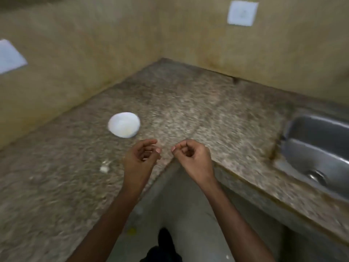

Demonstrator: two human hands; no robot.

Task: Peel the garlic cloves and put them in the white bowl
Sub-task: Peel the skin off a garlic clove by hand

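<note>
The white bowl stands on the speckled stone counter, up and left of my hands; pale, blurred contents lie inside it. A small white garlic piece or peel lies on the counter left of my left hand. My left hand hovers over the inner corner of the counter with its fingers loosely curled and apart, nothing visible in it. My right hand is beside it, fingers curled in toward the palm, thumb and forefinger pinched; the blur hides whether anything is between them.
A steel sink is set into the counter at the right. Tan walls close the counter at the back and left, with a white switch plate on the back wall. The floor and a dark shoe show below my arms.
</note>
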